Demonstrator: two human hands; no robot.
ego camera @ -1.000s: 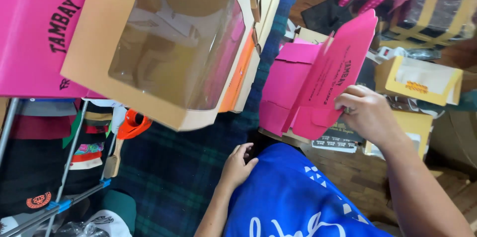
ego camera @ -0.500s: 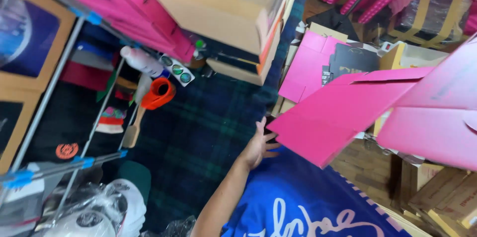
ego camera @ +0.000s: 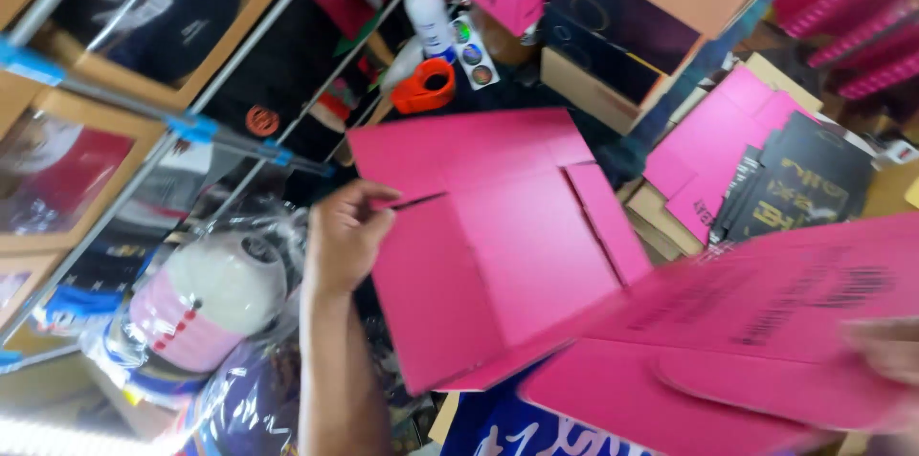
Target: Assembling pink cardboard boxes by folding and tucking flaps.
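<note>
A large flat pink cardboard box blank [ego camera: 517,245] is spread open in front of me, its flaps unfolded. My left hand [ego camera: 347,236] grips its left edge at a slit between two flaps. My right hand [ego camera: 885,351] is blurred at the lower right, at the edge of the blank's printed pink panel [ego camera: 766,322]; its grip is unclear.
Windowed brown boxes [ego camera: 144,16] sit on a metal rack at the left. An orange tape dispenser [ego camera: 423,85] and a white bottle [ego camera: 427,6] lie behind. Flat pink and black blanks [ego camera: 756,159] are stacked at the right. Bagged goods [ego camera: 206,298] lie at lower left.
The pink blank has swung across to the middle and opened flat. My left hand rose from the blue cloth and took its left edge. The view turned toward the rack.
</note>
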